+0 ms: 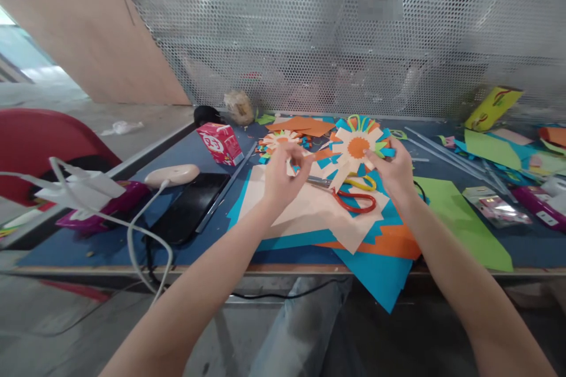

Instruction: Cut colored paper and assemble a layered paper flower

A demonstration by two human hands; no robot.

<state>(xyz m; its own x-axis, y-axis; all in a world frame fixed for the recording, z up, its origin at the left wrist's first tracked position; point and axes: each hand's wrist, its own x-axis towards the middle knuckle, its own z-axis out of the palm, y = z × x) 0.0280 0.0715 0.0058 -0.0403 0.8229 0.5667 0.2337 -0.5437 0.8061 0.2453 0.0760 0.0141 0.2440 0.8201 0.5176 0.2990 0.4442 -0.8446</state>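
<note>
My right hand (395,172) is closed on the right edge of a paper flower (356,147) with an orange centre, cream petals and blue and green fringes, holding it tilted above the table. My left hand (285,175) is pinched, fingertips together, on a small cream paper piece just left of the flower. Under both hands lie cream paper sheets (309,212), blue and orange sheets (375,259), and red and yellow scissors (358,197). A second paper flower (278,140) lies behind my left hand.
A red carton (220,142), a black tablet (190,207), a white charger with cable (79,188) and a pink device sit at the left. Green paper (460,218), a packet (495,206) and more coloured sheets lie at the right. A perforated metal screen (331,29) backs the table.
</note>
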